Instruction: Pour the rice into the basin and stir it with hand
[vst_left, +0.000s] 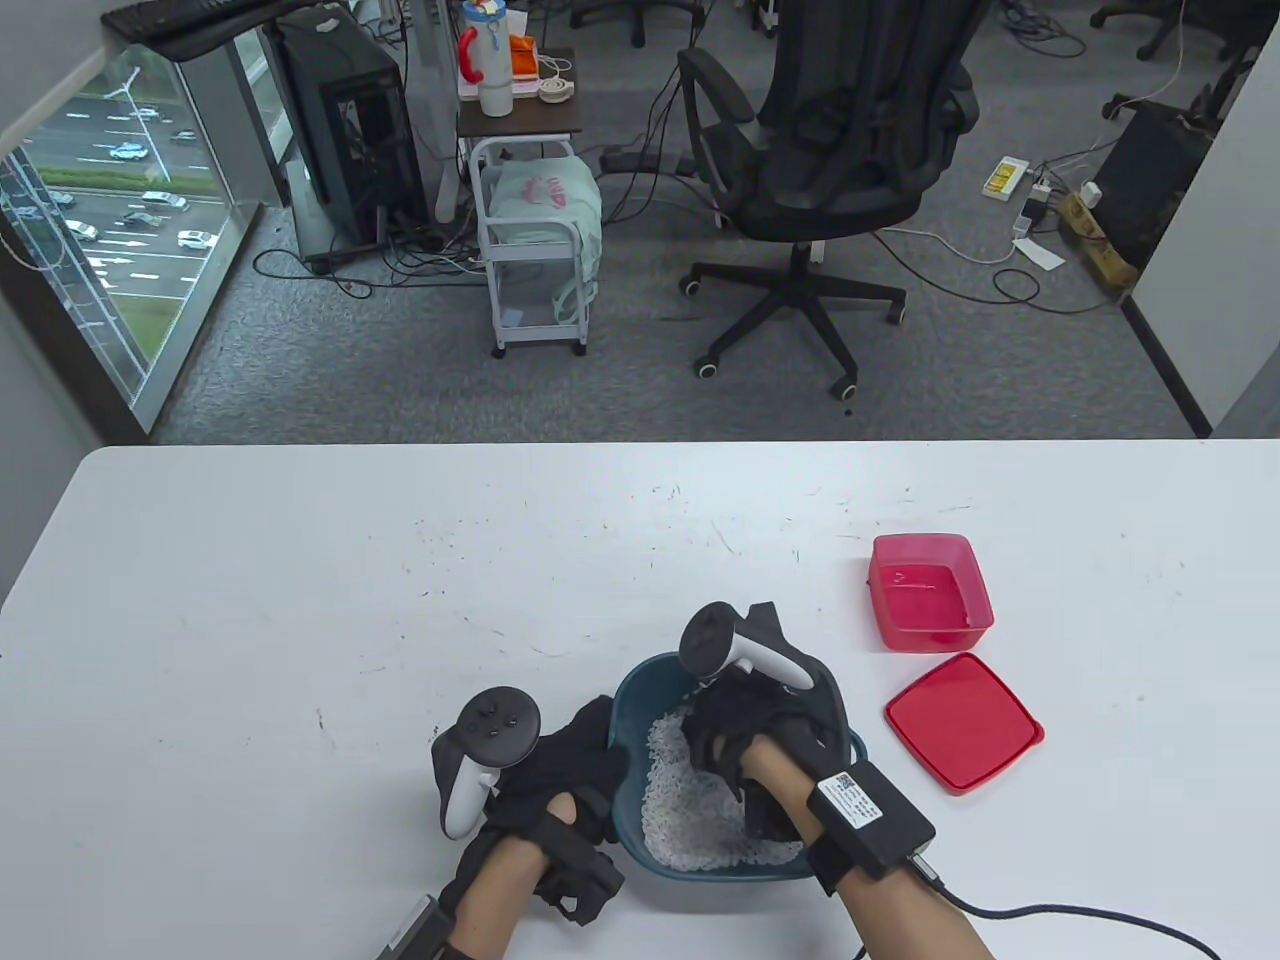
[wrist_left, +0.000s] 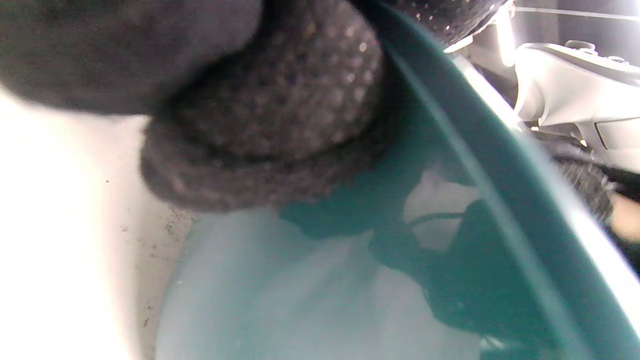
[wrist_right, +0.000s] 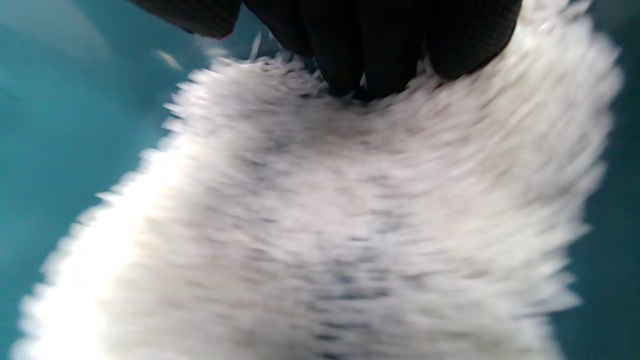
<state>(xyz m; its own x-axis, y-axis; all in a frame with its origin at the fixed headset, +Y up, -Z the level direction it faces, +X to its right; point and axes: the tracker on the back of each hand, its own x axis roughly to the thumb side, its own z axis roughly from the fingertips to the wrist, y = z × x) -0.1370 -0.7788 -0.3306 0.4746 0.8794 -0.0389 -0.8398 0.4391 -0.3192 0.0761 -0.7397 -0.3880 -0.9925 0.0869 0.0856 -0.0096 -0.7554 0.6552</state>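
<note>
One heap of white rice grains (vst_left: 700, 810) lies inside the round teal plastic basin (vst_left: 628, 700) at the near edge of the white table (vst_left: 300, 600). The right hand (vst_left: 745, 735), in a black sensor glove, is plunged into that heap from above; in the right wrist view its fingertips (wrist_right: 360, 65) are bunched together and dug into the blurred grains, though whether they close round any rice I cannot tell. Teal wall shows on both sides of the heap there. Against the basin's left side the left hand (vst_left: 560, 770) grips the rim, its gloved fingers (wrist_left: 280, 100) curled over the edge in the left wrist view, with the tabletop just below them. Beyond the right hand, further out on the table, a square red plastic lid (vst_left: 963, 722) lies flat, just beside the basin but apart from it. Past the lid stands the open, translucent red plastic container (vst_left: 930, 590), upright, with nothing visible inside.
</note>
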